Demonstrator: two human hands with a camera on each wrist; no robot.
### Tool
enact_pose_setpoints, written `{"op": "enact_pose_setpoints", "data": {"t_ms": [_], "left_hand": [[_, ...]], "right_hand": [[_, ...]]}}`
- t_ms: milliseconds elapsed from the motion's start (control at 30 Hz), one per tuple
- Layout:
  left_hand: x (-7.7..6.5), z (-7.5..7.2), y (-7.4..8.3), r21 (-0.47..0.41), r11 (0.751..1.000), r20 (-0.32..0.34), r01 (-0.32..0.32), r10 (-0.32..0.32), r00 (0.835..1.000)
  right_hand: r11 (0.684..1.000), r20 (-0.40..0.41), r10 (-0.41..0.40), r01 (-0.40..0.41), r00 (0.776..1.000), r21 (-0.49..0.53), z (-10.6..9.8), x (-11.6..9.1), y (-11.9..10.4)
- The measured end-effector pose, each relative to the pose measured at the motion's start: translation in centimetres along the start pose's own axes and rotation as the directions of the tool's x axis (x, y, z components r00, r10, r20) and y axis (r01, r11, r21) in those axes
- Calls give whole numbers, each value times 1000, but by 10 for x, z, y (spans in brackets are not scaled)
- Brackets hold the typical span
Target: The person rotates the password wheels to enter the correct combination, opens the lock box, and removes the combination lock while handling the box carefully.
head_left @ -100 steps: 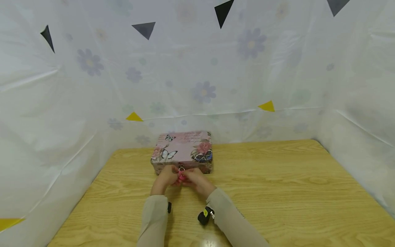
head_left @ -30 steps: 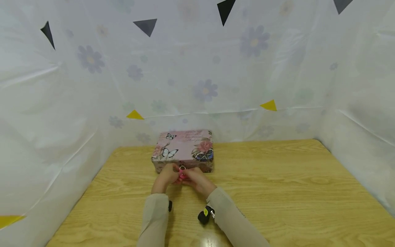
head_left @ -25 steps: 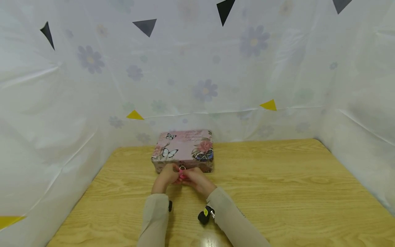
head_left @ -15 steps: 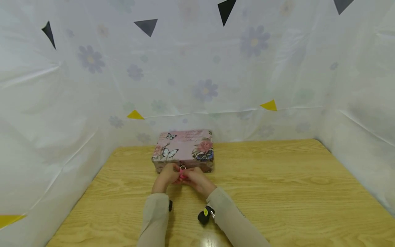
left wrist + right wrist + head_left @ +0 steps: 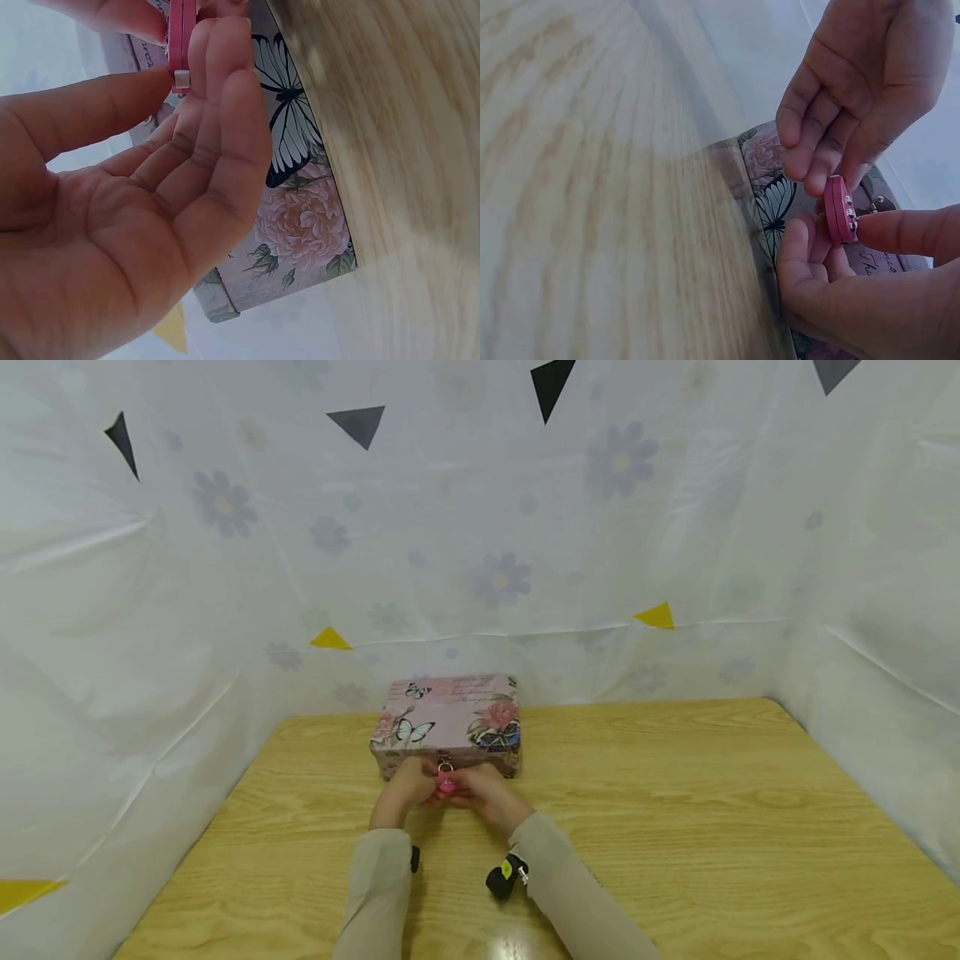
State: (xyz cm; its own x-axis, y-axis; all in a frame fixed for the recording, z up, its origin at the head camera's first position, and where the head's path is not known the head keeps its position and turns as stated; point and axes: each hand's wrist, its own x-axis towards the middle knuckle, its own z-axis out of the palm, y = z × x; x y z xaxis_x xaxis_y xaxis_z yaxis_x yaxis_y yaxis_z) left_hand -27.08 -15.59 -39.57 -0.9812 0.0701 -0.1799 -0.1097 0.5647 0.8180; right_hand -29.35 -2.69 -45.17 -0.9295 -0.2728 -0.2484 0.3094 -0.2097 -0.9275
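Lock (image 5: 447,782): located at the front of the box (image 5: 442,714); silver dials (image 5: 849,210) are carried on its face.
Shackle (image 5: 446,767): positioned just below the clasp (image 5: 444,757); whether it is passed through cannot be told.
Left grip (image 5: 408,783): closed to the lock's thickness; lock pinched at its left edge by thumb and fingertips.
Right grip (image 5: 487,793): closed likewise; lock pinched at its right, thumb set against the dials.
Box: lid down, supported near the far edge of the table (image 5: 637,827).
Backdrop (image 5: 570,543): floral sheet, hung behind the table.
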Motion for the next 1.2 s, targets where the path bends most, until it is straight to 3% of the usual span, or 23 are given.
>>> {"op": "enact_pose_setpoints", "data": {"t_ms": [333,733,1200], "left_hand": [[0,1,-3,75,997,-5,15,-15,1000],[1,0,0,59,998,-5,32,-32,999],[1,1,-2,38,999,7,37,-38,999]], "right_hand": [[1000,25,-2,3,1000,-20,-2,-4,-2],[1000,38,8,-6,999,-31,-1,-3,-6],[990,67,-36,45,997,-136,4,-6,-3]]}}
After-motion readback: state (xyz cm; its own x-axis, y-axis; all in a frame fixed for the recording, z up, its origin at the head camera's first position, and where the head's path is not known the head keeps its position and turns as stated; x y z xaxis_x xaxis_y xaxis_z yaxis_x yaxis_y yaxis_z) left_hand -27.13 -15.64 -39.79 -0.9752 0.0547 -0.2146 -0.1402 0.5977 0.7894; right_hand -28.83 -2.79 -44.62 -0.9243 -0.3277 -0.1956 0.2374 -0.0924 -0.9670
